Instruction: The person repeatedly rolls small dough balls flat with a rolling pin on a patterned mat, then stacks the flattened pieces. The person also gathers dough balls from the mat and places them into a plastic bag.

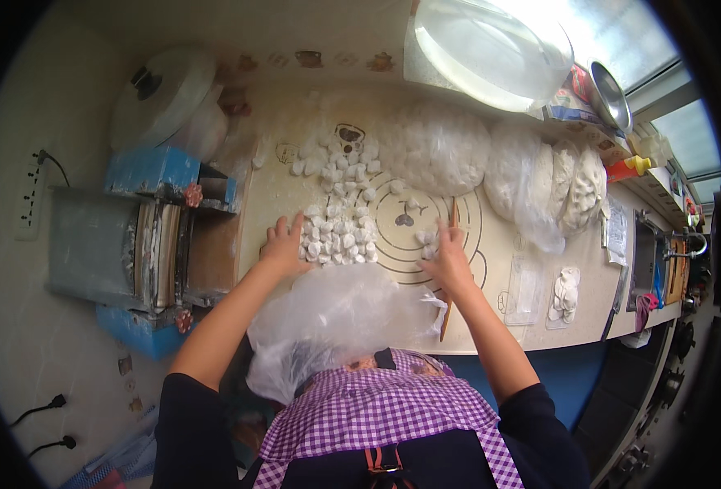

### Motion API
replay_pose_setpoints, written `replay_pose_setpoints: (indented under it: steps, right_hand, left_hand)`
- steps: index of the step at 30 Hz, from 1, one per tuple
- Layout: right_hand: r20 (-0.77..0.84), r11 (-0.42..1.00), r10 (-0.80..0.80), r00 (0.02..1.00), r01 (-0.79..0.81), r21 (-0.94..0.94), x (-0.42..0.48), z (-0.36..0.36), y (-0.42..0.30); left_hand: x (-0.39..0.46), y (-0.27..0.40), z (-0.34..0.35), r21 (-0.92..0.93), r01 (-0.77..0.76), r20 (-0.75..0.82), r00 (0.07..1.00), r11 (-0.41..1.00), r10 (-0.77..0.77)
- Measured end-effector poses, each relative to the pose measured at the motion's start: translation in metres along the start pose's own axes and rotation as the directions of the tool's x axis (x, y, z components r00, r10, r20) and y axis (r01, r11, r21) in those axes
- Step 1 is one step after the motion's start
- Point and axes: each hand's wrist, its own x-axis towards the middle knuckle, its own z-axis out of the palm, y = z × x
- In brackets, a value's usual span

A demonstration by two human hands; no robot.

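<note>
My left hand (284, 246) rests at the left edge of many small floured dough pieces (337, 235) on a marked silicone pastry mat (391, 269). Its fingers are apart. On the right, my right hand (449, 260) lies beside a smaller group of dough pieces (426, 238); whether it grips any is hidden. A thin wooden rolling pin (444, 318) passes partly beneath that hand. A crumpled clear plastic bag (342, 305) covers the mat's near edge and hangs over the front. More dough pieces (351, 165) are scattered farther back.
A dough-rolling machine (152, 250) stands at the left, a lidded pot (164, 104) behind it. Large plastic bags of dough pieces (437, 150) and bulk dough (556, 183) line the back. At the right are a plastic tray (524, 290), a tray holding dough (565, 296) and the sink (643, 260).
</note>
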Motion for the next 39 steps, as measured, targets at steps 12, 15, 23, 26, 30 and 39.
replay_pose_setpoints:
  steps: [12,15,23,26,30,39]
  right_hand:
    - [0.184,0.879,-0.286,0.94,0.181,0.441,0.062,0.061,-0.078]
    - [0.079,0.815,-0.435,0.897,0.355,0.457,0.064,0.011,-0.112]
    - [0.154,0.965,-0.21,0.966,0.179,0.194,0.058,0.005,-0.03]
    - [0.158,0.949,0.04,0.987,-0.087,0.302,0.052,-0.007,-0.001]
    - [0.135,0.972,0.01,0.991,-0.042,0.233,0.052,0.0,-0.004]
    - [0.15,0.84,-0.157,0.976,0.052,0.54,0.05,0.078,-0.048]
  left_hand:
    - [0.027,0.034,0.03,-0.509,-0.386,-0.267,0.921,0.77,0.285]
    - [-0.007,0.048,-0.03,-0.569,-0.45,-0.348,0.89,0.688,0.294]
    - [-0.008,0.05,-0.014,-0.341,-0.371,-0.342,0.905,0.863,0.254]
    - [0.001,0.01,0.011,-0.437,-0.253,-0.319,0.941,0.863,0.115]
    - [-0.004,0.013,0.022,-0.49,-0.195,-0.241,0.967,0.85,0.082]
    - [0.021,0.081,0.018,-0.784,-0.204,-0.178,0.979,0.586,0.103]
